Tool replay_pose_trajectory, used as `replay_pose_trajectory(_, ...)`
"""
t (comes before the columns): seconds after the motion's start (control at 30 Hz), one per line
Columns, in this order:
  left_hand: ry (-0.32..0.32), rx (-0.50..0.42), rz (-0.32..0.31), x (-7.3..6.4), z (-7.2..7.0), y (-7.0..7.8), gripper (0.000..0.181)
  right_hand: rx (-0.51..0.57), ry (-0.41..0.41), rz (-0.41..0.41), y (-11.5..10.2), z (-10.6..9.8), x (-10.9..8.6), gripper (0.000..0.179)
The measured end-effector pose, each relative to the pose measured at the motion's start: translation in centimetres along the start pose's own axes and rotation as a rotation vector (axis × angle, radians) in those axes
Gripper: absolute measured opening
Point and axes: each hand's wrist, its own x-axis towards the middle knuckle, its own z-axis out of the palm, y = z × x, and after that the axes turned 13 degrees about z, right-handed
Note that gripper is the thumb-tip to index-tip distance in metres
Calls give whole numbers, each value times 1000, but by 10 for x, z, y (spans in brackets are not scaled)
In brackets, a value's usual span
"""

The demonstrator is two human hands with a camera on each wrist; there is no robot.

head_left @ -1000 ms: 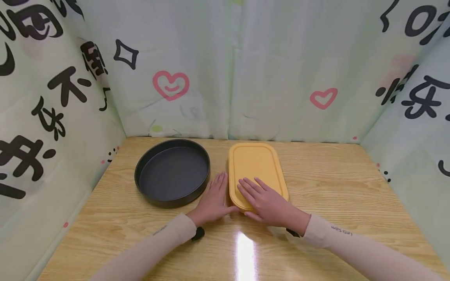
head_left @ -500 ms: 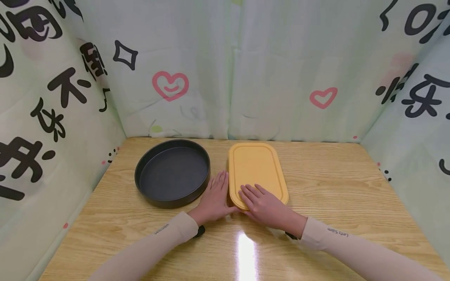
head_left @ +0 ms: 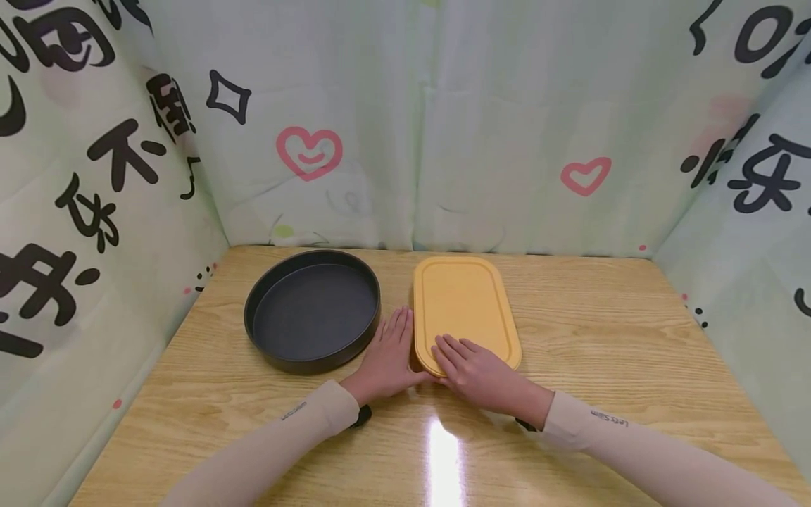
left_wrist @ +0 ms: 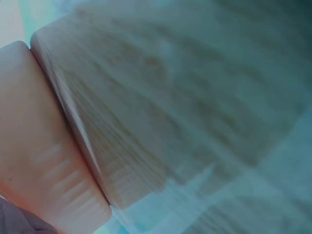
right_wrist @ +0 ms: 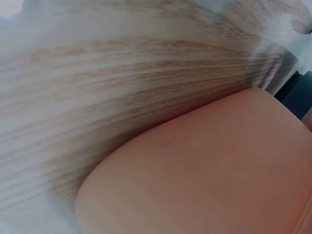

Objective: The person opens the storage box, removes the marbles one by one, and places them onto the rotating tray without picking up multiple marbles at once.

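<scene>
A yellow rectangular container with rounded corners and a raised rim line on its lid [head_left: 465, 303] lies flat on the wooden table, right of centre in the head view. Along its left side my left hand [head_left: 386, 359] lies with fingers straight, its thumb reaching to the near left corner. My right hand [head_left: 478, 373] rests on the near part of the lid, fingers laid over the top and thumb low at the near edge, partly hidden. The wrist views show mostly bare skin of the left hand [left_wrist: 48, 136] and of the right hand [right_wrist: 195, 170], with blurred surfaces beyond.
A round black pan [head_left: 313, 306] with a low wall stands left of the container, close to my left fingers. Printed curtains [head_left: 507, 127] enclose the wooden table [head_left: 589, 317] at the back and both sides. Light glares on the table's near part.
My right hand has slid slightly toward the near edge of the lid, and its thumb shows less. The left hand stays beside the container. Pan and container have hardly moved.
</scene>
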Motion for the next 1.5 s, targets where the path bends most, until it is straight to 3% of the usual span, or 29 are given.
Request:
replay_pose_trajectory(0.23,-3,-2,15,1,1,-2,112,11,-12,-10,2,-6,1,45)
replay_pose_trajectory(0.47,-13,-12,9,1,0,-1,114,-3,92,2,4,-8,6,61)
replay_pose_trajectory(0.87,-12,-105,-3,1,-3,2,117,110,195,62,3,-7,4,54)
replay_pose_trajectory(1.2,-12,-110,-7,2,-2,4,116,343,295,233,17,-19,2,49)
replay_pose_trajectory(1.33,-13,-113,-11,2,-2,4,116,430,314,357,30,-31,0,49)
replay_pose_trajectory(1.5,-9,-105,-9,3,-2,3,116,522,400,544,49,-39,-4,48)
